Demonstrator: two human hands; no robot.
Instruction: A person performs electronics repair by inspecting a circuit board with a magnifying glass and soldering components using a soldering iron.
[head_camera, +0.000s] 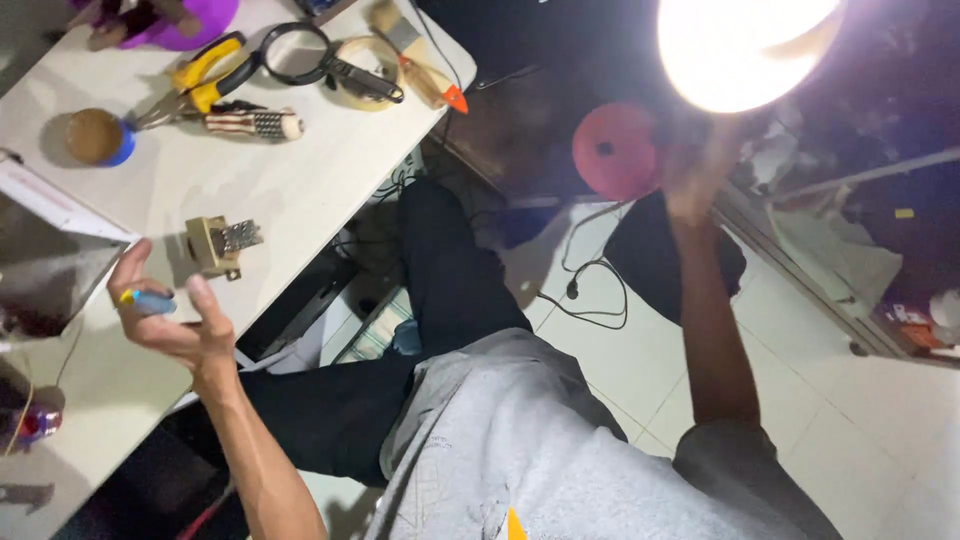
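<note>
- My left hand (165, 315) pinches a small blue-and-yellow object (148, 301) above the white table (300, 190), near a tan metal part (215, 245).
- My right hand (695, 175) reaches the bright lamp (740, 45); glare hides its grip, cannot tell.

A small blue object with a yellow tip (150, 301) lies crosswise between the thumb and fingers of the left hand (165, 320), its yellow end poking out past the fingers on the far side of the grip. The right hand (695, 175) reaches up to a glaring lamp (740, 45), fingers blurred against its lower rim.
</note>
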